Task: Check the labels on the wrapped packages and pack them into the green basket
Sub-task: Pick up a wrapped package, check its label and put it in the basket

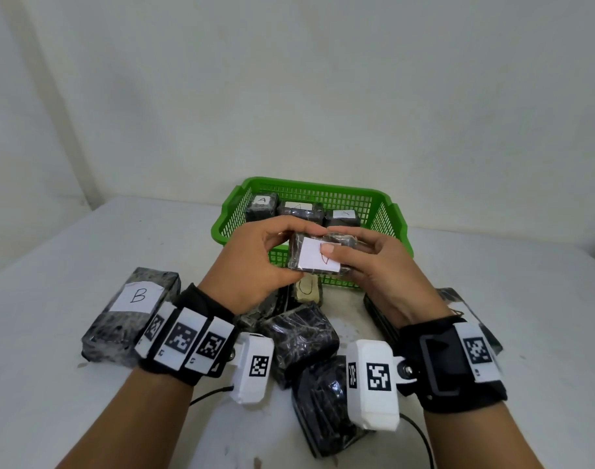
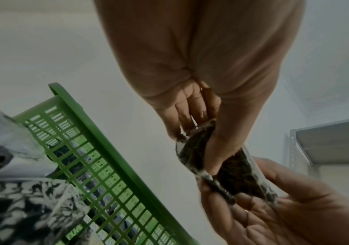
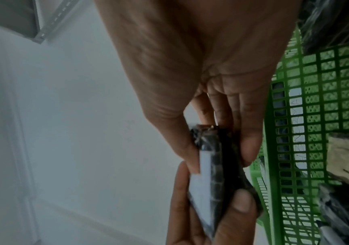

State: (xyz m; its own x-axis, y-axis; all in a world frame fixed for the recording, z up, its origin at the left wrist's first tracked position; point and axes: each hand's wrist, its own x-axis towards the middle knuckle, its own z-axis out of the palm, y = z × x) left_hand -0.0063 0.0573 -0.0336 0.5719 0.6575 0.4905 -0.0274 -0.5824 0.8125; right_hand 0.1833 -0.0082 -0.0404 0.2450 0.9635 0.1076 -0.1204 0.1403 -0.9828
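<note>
Above the near wall of the green basket (image 1: 384, 211), both hands hold one small dark wrapped package (image 1: 318, 255). My left hand (image 1: 279, 252) pinches its left end. My right hand (image 1: 347, 252) grips the right end, and its thumb covers part of the red letter on the white label. In the left wrist view the package (image 2: 228, 174) sits between left thumb and fingers, over the right palm (image 2: 285, 207). In the right wrist view the package (image 3: 217, 174) shows edge-on beside the basket (image 3: 316, 99). Three packages labelled A (image 1: 262, 206) lie in the basket.
Several wrapped packages lie on the white table near me: one labelled B (image 1: 133, 313) at the left, a labelled one (image 1: 308, 289) under my hands, two dark ones (image 1: 303, 336) in the middle, and another (image 1: 458, 306) at the right. A white wall stands behind the basket.
</note>
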